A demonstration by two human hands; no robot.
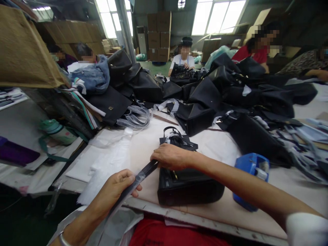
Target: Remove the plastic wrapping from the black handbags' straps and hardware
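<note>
A black strap (pixel 146 172), partly wrapped in clear plastic, runs between my two hands in front of the table edge. My left hand (pixel 120 184) pinches its plastic-covered length between thumb and fingers. Further up, my right hand (pixel 174 156) grips the strap's upper end, its fingers curled over it. Under my right hand and forearm a black handbag (pixel 191 191) rests on the table, its base facing me. The bag's top, with a small loop handle (pixel 172 129) and some white wrapping, shows beyond my hand. Where the strap meets the bag is hidden.
A blue tape dispenser (pixel 251 181) stands right of the bag. Black bags (pixel 197 116) are heaped across the table's far side. Thin white wrapping sheets (pixel 107 167) lie at left, near plastic-wrapped straps (pixel 137 117). Several people sit around the table, one in white (pixel 183 61) opposite.
</note>
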